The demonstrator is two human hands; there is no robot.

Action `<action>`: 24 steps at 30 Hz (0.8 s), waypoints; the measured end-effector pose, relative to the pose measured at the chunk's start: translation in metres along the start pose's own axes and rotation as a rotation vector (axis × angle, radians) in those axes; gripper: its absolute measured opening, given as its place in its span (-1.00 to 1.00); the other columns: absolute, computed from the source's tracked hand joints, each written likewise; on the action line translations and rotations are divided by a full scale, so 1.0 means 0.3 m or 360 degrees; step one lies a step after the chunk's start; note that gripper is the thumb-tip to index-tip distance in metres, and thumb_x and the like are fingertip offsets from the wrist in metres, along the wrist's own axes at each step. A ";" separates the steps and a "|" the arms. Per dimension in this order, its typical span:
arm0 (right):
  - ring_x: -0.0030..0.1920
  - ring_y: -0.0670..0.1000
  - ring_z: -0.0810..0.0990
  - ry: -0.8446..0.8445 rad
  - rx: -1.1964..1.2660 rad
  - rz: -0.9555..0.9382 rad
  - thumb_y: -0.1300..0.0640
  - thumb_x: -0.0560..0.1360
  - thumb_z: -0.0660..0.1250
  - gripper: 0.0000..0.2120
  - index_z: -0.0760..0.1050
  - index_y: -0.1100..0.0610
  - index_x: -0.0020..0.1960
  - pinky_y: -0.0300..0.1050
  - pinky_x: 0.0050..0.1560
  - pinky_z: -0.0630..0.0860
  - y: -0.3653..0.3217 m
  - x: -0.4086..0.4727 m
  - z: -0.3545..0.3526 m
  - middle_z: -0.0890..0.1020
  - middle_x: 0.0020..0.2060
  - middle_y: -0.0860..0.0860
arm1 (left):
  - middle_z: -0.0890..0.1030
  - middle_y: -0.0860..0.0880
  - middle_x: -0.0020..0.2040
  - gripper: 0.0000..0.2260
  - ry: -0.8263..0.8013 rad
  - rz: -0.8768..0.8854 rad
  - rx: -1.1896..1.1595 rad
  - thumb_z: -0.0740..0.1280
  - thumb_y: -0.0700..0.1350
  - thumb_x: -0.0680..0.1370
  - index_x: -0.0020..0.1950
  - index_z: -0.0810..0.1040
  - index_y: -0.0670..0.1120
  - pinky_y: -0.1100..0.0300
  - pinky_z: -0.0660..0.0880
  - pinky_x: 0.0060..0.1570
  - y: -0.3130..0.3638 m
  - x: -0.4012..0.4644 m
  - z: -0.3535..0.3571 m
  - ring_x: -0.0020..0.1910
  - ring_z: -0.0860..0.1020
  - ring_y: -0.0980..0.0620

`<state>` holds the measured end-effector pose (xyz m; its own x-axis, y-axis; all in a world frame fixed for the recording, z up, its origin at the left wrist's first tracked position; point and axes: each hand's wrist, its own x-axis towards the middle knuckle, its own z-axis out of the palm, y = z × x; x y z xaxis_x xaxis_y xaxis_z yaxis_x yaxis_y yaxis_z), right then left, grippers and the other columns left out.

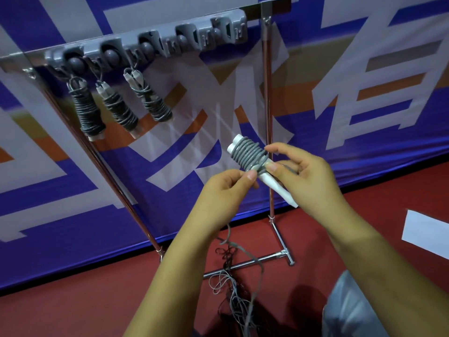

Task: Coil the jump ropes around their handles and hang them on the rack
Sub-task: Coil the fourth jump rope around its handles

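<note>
Right hand: I pinch the paired white handles firmly.
Left hand: I grip the grey rope, feeding snug, even turns.
Rack: free hooks wait right.

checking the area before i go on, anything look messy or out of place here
Yes: a tangle of loose ropes lies heaped on the red floor at the rack's foot bar, uncoiled. The three hung ropes look tidy, and the rope in hand is only partly coiled.

banner | large white characters, cropped and tilted | none legible
</note>
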<state>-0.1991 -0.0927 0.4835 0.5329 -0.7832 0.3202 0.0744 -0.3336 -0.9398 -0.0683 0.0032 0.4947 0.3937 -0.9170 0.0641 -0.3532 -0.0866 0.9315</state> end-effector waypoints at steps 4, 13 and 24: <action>-0.23 0.10 0.67 0.0038 0.0327 0.0112 0.22 0.49 0.37 -0.74 0.63 -0.16 -0.06 0.11 -0.10 0.59 -0.030 -0.002 0.009 0.70 -0.29 0.17 | 0.38 0.06 -0.46 -0.73 0.0055 0.0097 -0.0300 0.20 -0.09 0.63 -0.21 0.56 -0.10 0.31 0.24 -0.44 -0.005 -0.012 -0.004 -0.47 0.26 0.11; -0.30 0.07 0.70 -0.0182 0.0748 0.0218 0.15 0.31 0.37 -0.70 0.56 0.05 0.04 -0.19 -0.28 0.60 -0.086 -0.011 -0.014 0.70 -0.28 0.14 | 0.59 -0.05 -0.38 -0.88 0.0032 0.0185 -0.0576 0.41 -0.07 0.42 -0.31 0.65 -0.05 0.35 0.28 -0.49 -0.001 -0.021 -0.062 -0.52 0.30 0.13; -0.34 0.01 0.67 -0.0556 0.0888 0.0462 0.02 0.28 0.36 -0.58 0.44 0.15 0.09 -0.22 -0.38 0.57 -0.032 -0.001 -0.012 0.69 -0.26 0.11 | 0.58 0.13 -0.27 -0.68 -0.0014 0.0416 -0.0627 0.44 -0.24 0.35 0.08 0.52 -0.12 0.43 0.44 -0.33 0.000 -0.035 -0.060 -0.33 0.53 0.24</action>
<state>-0.2031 -0.0913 0.4929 0.8283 -0.5547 0.0789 0.2587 0.2538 -0.9320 -0.0573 0.0200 0.5004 0.3268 -0.8917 0.3131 -0.0901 0.3004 0.9495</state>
